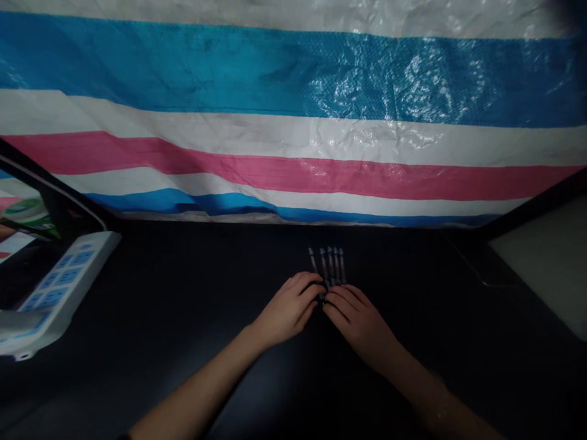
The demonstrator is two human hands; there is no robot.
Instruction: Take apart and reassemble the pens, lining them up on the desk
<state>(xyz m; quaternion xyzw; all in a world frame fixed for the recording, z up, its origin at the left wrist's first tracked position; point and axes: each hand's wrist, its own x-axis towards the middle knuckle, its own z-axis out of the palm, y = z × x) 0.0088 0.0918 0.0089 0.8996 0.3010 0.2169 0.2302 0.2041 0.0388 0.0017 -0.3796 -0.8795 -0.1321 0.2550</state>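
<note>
Several thin pens [329, 264] lie side by side on a dark table [183, 318], tips pointing away from me. My left hand [290, 308] and my right hand [355, 318] rest knuckles-up at the near ends of the pens. The fingertips of both hands meet there and press on the pens' ends, fingers curled together. The lower parts of the pens are hidden under my fingers.
A white power strip with blue sockets [55, 293] lies at the left edge of the table. A striped blue, white and pink plastic sheet [293, 122] hangs behind the table. A pale surface [545, 256] sits at the right.
</note>
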